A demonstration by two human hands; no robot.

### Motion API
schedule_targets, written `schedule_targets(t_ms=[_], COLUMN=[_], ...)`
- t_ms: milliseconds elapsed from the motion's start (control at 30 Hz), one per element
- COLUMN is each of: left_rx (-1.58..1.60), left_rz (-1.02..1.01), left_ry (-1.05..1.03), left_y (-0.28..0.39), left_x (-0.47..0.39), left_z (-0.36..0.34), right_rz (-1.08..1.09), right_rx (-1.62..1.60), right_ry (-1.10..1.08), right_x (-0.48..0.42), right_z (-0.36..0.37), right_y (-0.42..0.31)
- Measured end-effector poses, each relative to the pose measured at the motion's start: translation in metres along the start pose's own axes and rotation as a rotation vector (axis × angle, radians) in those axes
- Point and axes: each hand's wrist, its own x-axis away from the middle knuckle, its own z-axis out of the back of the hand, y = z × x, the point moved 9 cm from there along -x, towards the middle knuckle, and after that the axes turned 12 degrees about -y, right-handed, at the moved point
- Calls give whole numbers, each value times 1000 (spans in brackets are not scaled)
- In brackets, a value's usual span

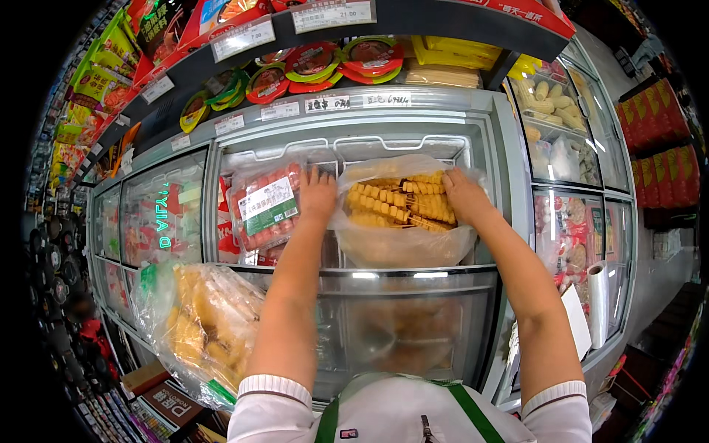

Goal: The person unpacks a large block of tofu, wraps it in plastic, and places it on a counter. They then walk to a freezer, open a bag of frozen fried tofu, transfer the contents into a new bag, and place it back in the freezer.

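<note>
An open, clear plastic bag [399,249] of yellow skewered food [382,202] rests in a wire basket inside the chest freezer. My right hand [462,194] is at the bag's right rim, its fingertips hidden in or behind the plastic. My left hand [318,191] lies between this bag and a labelled pack of pinkish-red rolls [266,207], against the pack's right edge; whether it grips anything is unclear. A large clear bag of yellowish pieces [210,326] lies on the freezer's glass at the lower left, beside my left forearm.
Above the freezer runs a shelf edge [399,25] with price tags, and round red and green tubs [368,55] stand beneath it. The sliding glass lid [410,326] covers the near part. A plastic bag roll [598,304] stands at the right by another freezer [581,221].
</note>
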Motion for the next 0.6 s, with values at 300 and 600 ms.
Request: schedule_targets(t_ms=[300,600], left_rx=[258,-36], left_rz=[-509,-399], left_ry=[526,423], left_y=[37,29], left_x=[51,-3], left_z=[92,85], right_rz=[13,27], right_rx=[-185,192], right_ry=[24,104], right_x=[17,-12], right_z=[29,13], right_y=[-14,4])
